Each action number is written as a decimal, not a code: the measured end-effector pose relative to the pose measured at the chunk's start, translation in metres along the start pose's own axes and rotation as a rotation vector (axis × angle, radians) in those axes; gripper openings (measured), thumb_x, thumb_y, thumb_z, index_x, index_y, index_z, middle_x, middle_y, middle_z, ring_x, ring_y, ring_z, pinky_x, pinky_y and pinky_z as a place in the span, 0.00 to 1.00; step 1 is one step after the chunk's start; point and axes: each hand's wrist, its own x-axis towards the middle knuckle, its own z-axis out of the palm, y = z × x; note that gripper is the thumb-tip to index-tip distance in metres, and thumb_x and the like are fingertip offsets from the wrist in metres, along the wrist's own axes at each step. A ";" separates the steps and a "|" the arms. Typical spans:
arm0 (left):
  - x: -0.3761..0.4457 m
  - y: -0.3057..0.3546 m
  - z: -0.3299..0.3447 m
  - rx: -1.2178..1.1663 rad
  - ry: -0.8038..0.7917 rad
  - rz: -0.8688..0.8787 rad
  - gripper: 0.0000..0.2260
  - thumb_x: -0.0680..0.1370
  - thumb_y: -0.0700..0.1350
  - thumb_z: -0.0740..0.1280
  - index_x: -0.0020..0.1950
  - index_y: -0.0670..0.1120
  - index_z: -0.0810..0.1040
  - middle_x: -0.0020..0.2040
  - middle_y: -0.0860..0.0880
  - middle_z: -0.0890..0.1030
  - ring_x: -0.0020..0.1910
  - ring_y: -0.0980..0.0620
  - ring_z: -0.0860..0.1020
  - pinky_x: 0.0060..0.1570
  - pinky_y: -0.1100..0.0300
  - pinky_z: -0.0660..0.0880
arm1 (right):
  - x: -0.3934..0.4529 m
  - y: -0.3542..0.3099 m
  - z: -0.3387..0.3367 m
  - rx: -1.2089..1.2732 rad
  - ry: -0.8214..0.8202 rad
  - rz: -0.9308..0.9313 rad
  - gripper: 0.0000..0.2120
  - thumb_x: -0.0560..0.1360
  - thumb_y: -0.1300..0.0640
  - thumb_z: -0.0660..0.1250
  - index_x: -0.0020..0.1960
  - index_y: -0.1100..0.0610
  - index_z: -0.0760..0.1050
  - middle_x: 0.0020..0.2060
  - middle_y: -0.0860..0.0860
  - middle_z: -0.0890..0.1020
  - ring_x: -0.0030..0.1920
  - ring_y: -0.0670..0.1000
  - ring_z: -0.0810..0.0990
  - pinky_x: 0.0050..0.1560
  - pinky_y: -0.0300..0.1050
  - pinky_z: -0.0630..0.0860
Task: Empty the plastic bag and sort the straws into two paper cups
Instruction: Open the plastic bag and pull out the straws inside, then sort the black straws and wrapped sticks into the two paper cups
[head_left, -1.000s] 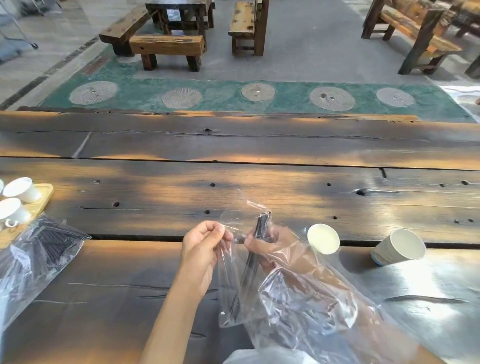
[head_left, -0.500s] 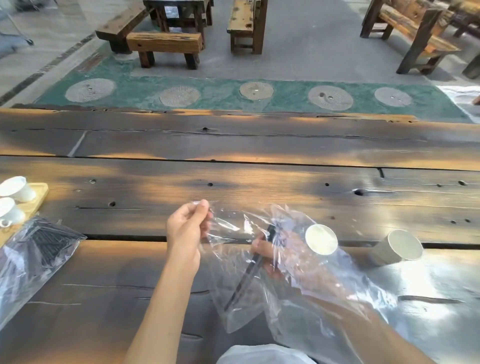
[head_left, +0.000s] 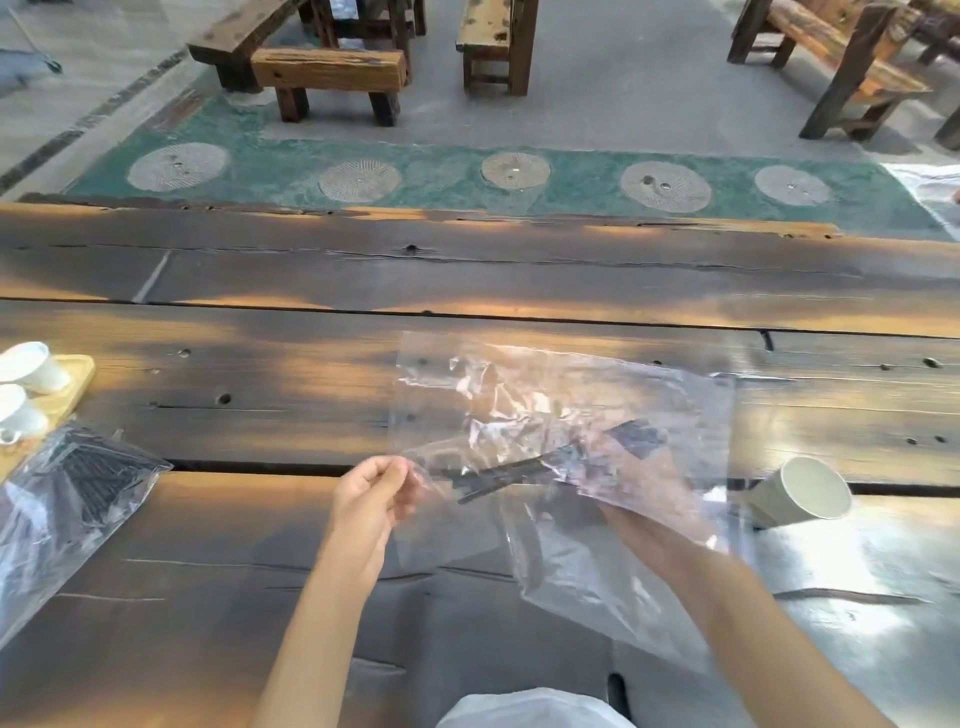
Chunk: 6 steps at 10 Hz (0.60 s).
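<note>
Left hand (head_left: 371, 493) pinches the flimsy, slippery plastic bag (head_left: 561, 415) edge; right hand (head_left: 618, 506), inside, grips black straws (head_left: 506, 474), I think.

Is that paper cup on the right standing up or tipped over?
Tipped over: the paper cup lies on its side on the table, its open mouth facing the camera.

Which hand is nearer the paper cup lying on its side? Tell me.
Right. The right hand, inside the clear bag, is just left of the paper cup; the left hand pinches the bag's far-left edge.
</note>
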 end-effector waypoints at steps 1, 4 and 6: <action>0.011 -0.014 -0.016 -0.076 0.181 -0.044 0.09 0.83 0.37 0.61 0.45 0.40 0.77 0.37 0.44 0.82 0.34 0.53 0.79 0.32 0.65 0.75 | 0.012 -0.004 -0.012 0.020 0.033 -0.068 0.05 0.69 0.66 0.71 0.44 0.64 0.83 0.35 0.53 0.85 0.29 0.49 0.80 0.29 0.38 0.78; 0.035 -0.072 -0.057 -0.689 0.574 -0.318 0.10 0.86 0.38 0.56 0.64 0.39 0.72 0.59 0.43 0.77 0.52 0.51 0.80 0.45 0.63 0.79 | 0.045 -0.008 -0.043 0.298 0.238 -0.247 0.01 0.79 0.65 0.66 0.48 0.62 0.76 0.39 0.53 0.83 0.30 0.49 0.77 0.27 0.35 0.73; 0.034 -0.099 -0.071 -0.799 0.645 -0.419 0.19 0.86 0.40 0.53 0.77 0.40 0.66 0.72 0.47 0.74 0.66 0.51 0.75 0.68 0.58 0.70 | 0.065 0.024 -0.053 -0.233 0.235 -0.096 0.03 0.75 0.65 0.70 0.44 0.64 0.77 0.29 0.55 0.79 0.25 0.50 0.72 0.26 0.40 0.66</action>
